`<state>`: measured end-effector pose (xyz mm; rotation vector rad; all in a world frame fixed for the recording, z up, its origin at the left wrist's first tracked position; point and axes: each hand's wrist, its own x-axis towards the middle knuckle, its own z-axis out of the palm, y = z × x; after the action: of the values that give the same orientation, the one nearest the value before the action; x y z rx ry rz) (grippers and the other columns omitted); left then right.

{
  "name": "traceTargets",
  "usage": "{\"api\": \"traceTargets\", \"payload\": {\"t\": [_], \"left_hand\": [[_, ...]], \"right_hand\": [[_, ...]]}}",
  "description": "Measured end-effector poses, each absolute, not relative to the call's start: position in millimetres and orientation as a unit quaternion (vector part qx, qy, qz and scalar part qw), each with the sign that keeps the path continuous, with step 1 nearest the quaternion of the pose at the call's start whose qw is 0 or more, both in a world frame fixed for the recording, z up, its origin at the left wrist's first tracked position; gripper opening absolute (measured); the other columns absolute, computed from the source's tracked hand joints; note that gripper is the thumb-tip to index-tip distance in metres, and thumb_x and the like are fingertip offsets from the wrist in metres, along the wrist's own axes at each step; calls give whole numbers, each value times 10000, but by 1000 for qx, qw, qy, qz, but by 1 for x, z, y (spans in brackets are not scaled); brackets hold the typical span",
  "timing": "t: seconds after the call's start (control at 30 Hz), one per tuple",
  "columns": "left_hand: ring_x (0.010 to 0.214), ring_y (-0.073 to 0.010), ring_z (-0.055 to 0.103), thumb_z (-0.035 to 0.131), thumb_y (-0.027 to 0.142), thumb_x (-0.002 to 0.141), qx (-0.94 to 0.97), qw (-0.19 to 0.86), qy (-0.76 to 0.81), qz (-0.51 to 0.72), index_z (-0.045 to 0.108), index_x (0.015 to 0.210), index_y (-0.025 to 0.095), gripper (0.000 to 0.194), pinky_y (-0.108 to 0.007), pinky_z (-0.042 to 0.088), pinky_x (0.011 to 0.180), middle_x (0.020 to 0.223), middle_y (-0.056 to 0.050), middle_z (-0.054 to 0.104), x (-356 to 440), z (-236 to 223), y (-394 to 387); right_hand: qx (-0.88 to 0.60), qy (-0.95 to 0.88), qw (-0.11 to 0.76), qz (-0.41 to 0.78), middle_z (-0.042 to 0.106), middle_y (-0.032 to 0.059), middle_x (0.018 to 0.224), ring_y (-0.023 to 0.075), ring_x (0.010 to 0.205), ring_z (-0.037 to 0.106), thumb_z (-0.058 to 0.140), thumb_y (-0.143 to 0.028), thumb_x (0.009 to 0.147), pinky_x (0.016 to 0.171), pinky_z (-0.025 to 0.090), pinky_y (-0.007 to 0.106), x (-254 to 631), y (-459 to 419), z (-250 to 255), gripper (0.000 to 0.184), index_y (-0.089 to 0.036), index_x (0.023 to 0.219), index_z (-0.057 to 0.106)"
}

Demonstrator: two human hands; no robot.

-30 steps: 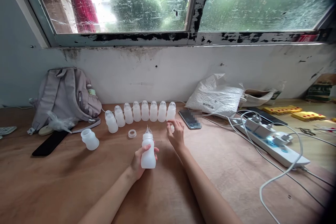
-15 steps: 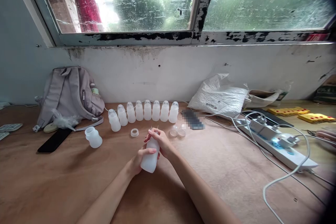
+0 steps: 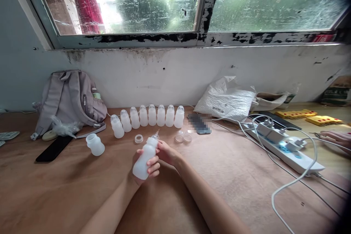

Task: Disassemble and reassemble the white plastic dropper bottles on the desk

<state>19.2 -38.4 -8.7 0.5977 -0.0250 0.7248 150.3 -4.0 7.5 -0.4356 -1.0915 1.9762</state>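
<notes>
My left hand (image 3: 153, 167) is wrapped round a frosted white baby bottle (image 3: 142, 166), which tilts with its top up and to the right. A clear pointed nipple (image 3: 155, 136) sticks up from the bottle's top. My right hand (image 3: 167, 153) has its fingers closed at the collar end of the bottle; its fingertips are partly hidden behind the bottle. Beyond my hands, a loose white ring (image 3: 138, 139) lies on the table. Two clear nipples (image 3: 183, 137) rest on their bases to the right. An uncapped bottle (image 3: 95, 144) stands at the left.
Several capped bottles (image 3: 152, 115) form a row at the back. A grey backpack (image 3: 68, 98) and black phone (image 3: 53, 150) are at left. Rightward are a pixelated phone (image 3: 204, 128), silvery package (image 3: 225, 98), power strip (image 3: 301, 162) with looping cables, and another person's hand (image 3: 336, 138).
My right hand has come from the nipples on the right to the bottle's top. The bottle has tipped from upright to a slant. Another person's hand has appeared at right.
</notes>
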Motion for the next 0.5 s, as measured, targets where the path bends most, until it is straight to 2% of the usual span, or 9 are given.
{"api": "traceTargets", "payload": {"t": [0.13,0.23,0.3,0.4,0.5], "left_hand": [[339,-78,375,521,527,651,353,874,-47,330,470,896,188,421,-210,268,360,452,73,381,11,-2,-36],[428,-88,444,489,450,702,340,853,57,391,480,951,154,387,-216,310,405,565,31,459,11,0,-35],[463,-98,480,472,399,723,351,843,122,388,485,982,135,370,-224,328,428,636,0,500,12,-1,-33],[481,-113,521,463,365,739,377,835,197,349,492,1019,124,370,-230,348,440,720,-36,539,13,-4,-32],[488,-116,541,464,370,750,383,829,236,333,498,1042,127,382,-226,363,441,742,-41,551,14,-6,-32]], "right_hand": [[-190,-404,417,791,541,-22,639,128,659,533,701,-285,617,687,407,263,148,3,-6,223,-173,704,530],[-186,-360,419,812,487,-31,557,127,563,507,580,-448,712,601,410,261,146,5,-7,277,-182,677,513],[-182,-336,443,811,461,-41,529,105,474,452,510,-511,745,515,386,239,146,6,-6,327,-189,688,512],[-187,-346,482,783,490,-39,554,70,386,352,508,-473,765,418,313,214,151,8,-5,289,-187,729,526],[-210,-383,491,754,535,-14,601,68,384,359,548,-394,756,393,275,215,158,10,-5,221,-176,721,538]]}}
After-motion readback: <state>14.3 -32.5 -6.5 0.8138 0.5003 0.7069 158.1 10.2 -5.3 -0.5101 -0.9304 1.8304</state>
